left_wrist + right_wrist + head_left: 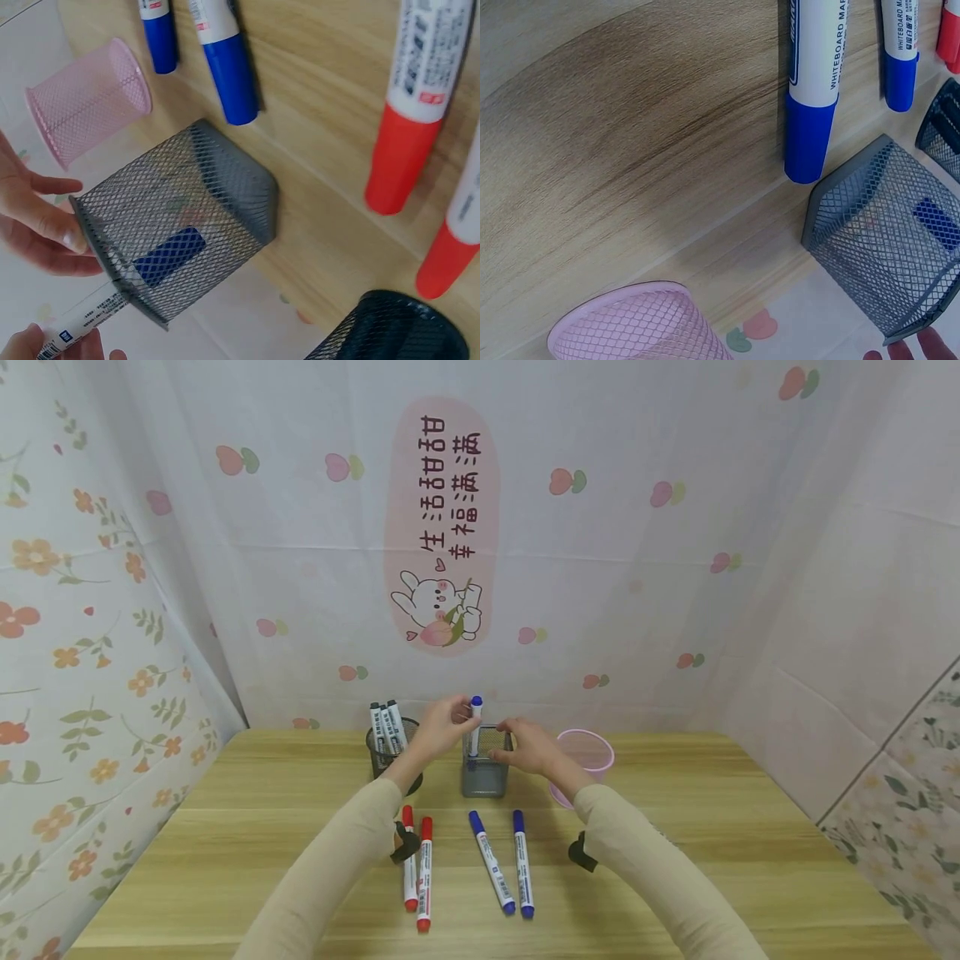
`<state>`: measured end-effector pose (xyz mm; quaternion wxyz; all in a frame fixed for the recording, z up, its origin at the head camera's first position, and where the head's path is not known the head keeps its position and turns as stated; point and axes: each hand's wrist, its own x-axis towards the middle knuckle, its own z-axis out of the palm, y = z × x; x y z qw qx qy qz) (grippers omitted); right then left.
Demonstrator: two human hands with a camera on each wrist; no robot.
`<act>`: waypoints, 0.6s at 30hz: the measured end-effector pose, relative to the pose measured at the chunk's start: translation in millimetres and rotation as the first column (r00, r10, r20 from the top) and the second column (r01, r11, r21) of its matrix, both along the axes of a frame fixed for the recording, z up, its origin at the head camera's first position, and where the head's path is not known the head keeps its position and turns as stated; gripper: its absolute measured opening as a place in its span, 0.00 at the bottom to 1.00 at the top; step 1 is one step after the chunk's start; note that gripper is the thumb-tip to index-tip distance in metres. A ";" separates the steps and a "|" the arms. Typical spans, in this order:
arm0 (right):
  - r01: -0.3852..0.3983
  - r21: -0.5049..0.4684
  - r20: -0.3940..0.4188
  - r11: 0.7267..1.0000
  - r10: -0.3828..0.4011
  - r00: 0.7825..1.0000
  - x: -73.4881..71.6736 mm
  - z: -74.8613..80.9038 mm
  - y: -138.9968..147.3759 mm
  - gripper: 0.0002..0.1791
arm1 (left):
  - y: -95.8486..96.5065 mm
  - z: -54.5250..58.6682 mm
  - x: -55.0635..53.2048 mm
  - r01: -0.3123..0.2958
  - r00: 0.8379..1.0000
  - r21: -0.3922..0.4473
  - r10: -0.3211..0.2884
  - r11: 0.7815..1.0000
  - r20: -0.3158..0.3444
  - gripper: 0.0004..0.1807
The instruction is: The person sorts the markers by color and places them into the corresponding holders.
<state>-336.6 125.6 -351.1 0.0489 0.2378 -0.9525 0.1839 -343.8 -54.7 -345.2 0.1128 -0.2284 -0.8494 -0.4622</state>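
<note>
My left hand (444, 725) pinches a blue-capped whiteboard marker (476, 727) by its upper end. The marker's lower part is inside a grey square mesh pen holder (484, 781); in the left wrist view its blue cap (171, 256) shows through the mesh. On the right, my right hand (528, 745) holds the holder's rim, with its fingers and thumb about the right side. Two more blue markers (492, 862) (523, 864) lie on the table in front of the holder.
Left of the grey holder stands a black mesh pen holder (381, 762) with several black-capped markers (386, 727). A pink mesh holder (592, 767) is behind my right wrist. Two red markers (408, 868) (425, 872) lie near my left forearm. A printed curtain (300, 568) hangs behind the table.
</note>
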 end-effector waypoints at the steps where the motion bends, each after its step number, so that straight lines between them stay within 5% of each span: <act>1: 0.001 0.001 0.002 1.000 -0.001 1.000 0.2 0.2 -0.1 0.27 | -0.4 -1.9 0.2 -0.001 1.000 -0.004 0.001 1.000 -0.001 0.15; 18: 0.002 0.016 0.011 1.000 -0.002 1.000 1.4 0.9 0.0 0.27 | -2.7 -21.3 3.0 0.038 0.999 -0.022 -0.038 0.999 -0.011 0.11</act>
